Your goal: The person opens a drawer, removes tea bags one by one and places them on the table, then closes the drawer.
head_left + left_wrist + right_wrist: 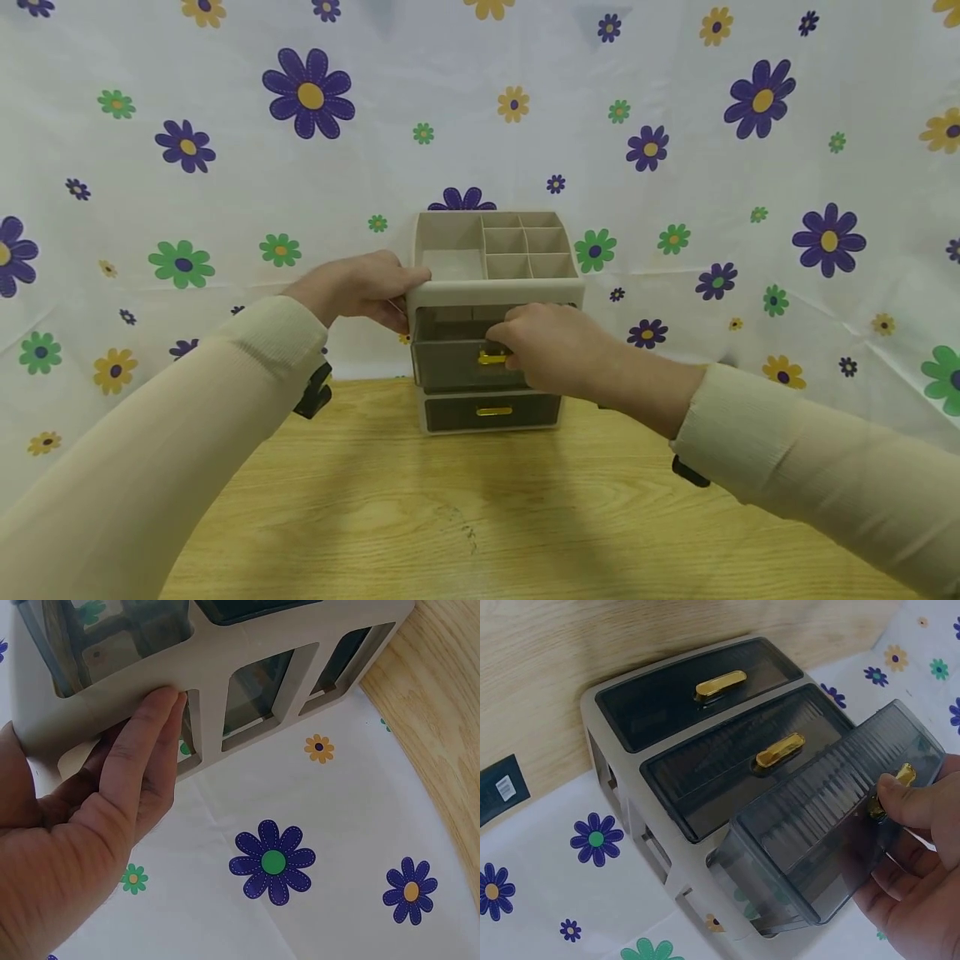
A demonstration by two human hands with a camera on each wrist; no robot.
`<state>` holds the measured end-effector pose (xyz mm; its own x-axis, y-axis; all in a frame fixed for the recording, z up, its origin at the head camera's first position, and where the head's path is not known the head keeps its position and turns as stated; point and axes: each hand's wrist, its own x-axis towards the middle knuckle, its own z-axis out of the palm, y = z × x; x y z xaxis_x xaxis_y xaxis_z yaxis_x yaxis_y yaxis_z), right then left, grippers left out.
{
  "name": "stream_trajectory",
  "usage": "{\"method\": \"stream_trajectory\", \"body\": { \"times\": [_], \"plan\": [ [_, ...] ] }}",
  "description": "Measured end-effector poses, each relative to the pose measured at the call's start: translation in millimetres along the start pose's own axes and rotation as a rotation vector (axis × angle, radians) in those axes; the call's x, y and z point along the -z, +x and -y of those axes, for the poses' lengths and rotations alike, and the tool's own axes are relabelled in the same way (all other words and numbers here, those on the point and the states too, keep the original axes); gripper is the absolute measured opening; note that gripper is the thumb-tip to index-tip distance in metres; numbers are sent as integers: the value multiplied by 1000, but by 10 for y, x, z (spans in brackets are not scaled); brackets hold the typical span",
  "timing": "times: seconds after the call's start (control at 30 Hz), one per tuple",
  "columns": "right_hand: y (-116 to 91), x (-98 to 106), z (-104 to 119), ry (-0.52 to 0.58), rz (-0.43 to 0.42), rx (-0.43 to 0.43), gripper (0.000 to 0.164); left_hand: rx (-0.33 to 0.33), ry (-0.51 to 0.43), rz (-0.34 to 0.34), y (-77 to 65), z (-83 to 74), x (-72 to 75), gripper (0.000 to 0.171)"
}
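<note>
A beige desktop organizer (pixel 495 287) with smoky see-through drawers and gold handles stands against the flowered cloth. Its top drawer (pixel 817 825) is pulled partway out, while the middle drawer (pixel 750 761) and bottom drawer (pixel 697 694) sit in the frame. My right hand (pixel 562 350) holds the pulled-out drawer by its front. In the right wrist view the thumb presses on the gold handle (pixel 907 775), with the fingers at the panel's edge. My left hand (pixel 367 287) grips the organizer's upper left side, thumb on the top edge and fingertips (pixel 169 701) at a side opening.
Open compartments (pixel 528 242) of different sizes fill the organizer's top. Below it spreads a wooden table (pixel 360 517). The white flowered cloth (pixel 450 75) hangs right behind. A dark item with a barcode label (pixel 505 787) shows at the left of the right wrist view.
</note>
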<state>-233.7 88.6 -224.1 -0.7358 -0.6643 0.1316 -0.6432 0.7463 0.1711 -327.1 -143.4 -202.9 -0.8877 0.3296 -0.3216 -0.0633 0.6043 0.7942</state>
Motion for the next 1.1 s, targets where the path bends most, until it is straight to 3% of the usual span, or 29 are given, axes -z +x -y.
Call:
{"method": "stream_trajectory", "body": {
  "times": [0.67, 0.93, 1.1],
  "plan": [
    [37, 1, 59, 59, -3, -71, 29, 4, 26, -17, -10, -5, -11, 40],
    [85, -62, -27, 126, -35, -145, 32, 17, 31, -22, -21, -4, -10, 40],
    [154, -118, -69, 122, -88, -145, 34, 10, 38, -23, -21, -17, -4, 40]
  ]
}}
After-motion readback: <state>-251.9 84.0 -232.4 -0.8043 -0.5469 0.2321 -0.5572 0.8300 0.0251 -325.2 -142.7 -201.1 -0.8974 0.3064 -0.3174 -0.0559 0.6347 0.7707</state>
